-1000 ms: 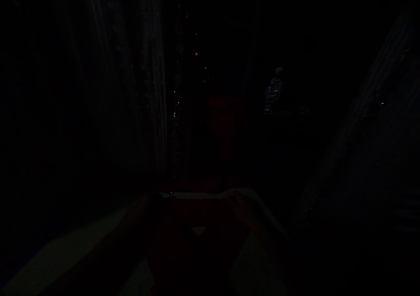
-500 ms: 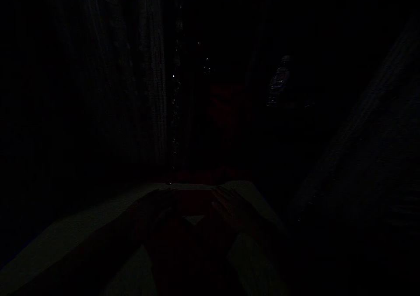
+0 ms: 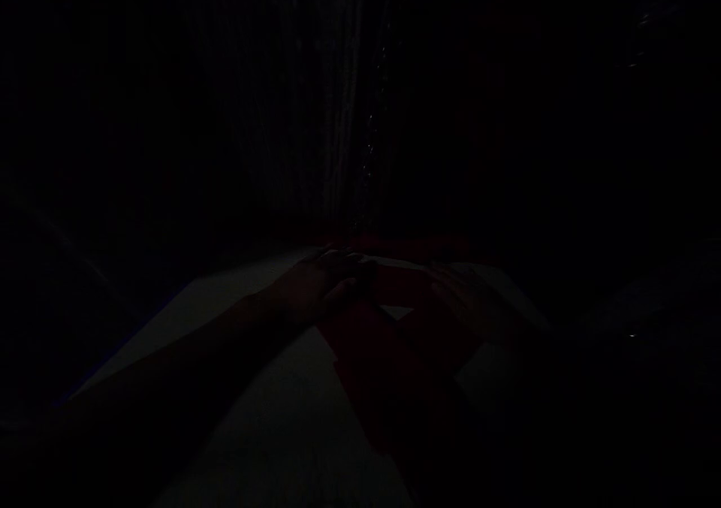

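Observation:
The scene is very dark. A red piece, apparently cloth (image 3: 388, 373), lies spread over a pale surface (image 3: 282, 410); a small pale triangle shows in a gap near its far end. My left hand (image 3: 321, 286) rests palm down on the far left part of the red piece, with its fingers stretched out. On the far right side lies my right hand (image 3: 467, 297), dim, with fingers extended along the edge of the red piece. Neither hand visibly grips anything. The near right part of the red piece fades into shadow.
Behind the pale surface hangs a tall greyish streaked sheet (image 3: 338, 102), with small glints (image 3: 369, 147) down its right side. A thin blue edge (image 3: 129, 335) borders the pale surface on the left. Everything at the far right is nearly black.
The view has turned left and down, so the surface and both hands appear higher and farther right. Both hands stay spread flat at the far end of the red piece.

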Tool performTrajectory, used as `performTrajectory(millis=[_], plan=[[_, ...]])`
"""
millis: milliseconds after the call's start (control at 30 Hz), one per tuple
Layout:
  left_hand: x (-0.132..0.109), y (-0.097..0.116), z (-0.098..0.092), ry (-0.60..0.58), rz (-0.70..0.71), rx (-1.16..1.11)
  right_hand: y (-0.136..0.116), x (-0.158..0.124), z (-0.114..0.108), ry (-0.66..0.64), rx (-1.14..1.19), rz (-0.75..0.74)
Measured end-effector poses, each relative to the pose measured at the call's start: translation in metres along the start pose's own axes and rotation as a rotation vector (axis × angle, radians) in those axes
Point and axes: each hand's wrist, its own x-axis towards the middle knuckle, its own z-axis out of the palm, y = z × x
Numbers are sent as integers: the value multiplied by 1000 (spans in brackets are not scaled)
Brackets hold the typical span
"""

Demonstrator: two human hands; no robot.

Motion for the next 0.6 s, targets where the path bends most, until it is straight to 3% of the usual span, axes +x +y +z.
performTrajectory(millis=[367, 600], plan=[[0, -4, 5, -81, -65, -44, -13, 0, 2, -32, 4, -33], [1, -1, 3, -9, -12, -31, -14, 0, -8, 13, -2, 19]])
